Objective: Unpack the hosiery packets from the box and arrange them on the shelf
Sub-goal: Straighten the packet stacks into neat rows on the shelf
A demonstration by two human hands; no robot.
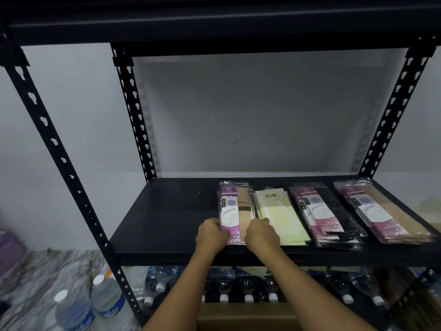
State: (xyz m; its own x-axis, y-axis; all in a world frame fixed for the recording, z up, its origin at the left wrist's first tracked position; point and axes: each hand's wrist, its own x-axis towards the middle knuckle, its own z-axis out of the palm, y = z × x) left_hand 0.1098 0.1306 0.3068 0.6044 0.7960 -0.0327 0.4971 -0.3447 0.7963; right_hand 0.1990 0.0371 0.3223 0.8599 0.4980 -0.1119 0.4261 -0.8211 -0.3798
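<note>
Four stacks of hosiery packets lie side by side on the right part of the black shelf (167, 225). My left hand (211, 235) and right hand (261, 235) clasp the near end of the leftmost purple stack (235, 206), one on each side, squaring it. I cannot tell what remains in the brown box (238, 315) below.

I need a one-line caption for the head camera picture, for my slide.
The left hand and right hand grip the purple packet stack on the black shelf, left of the green packet stack.
</note>
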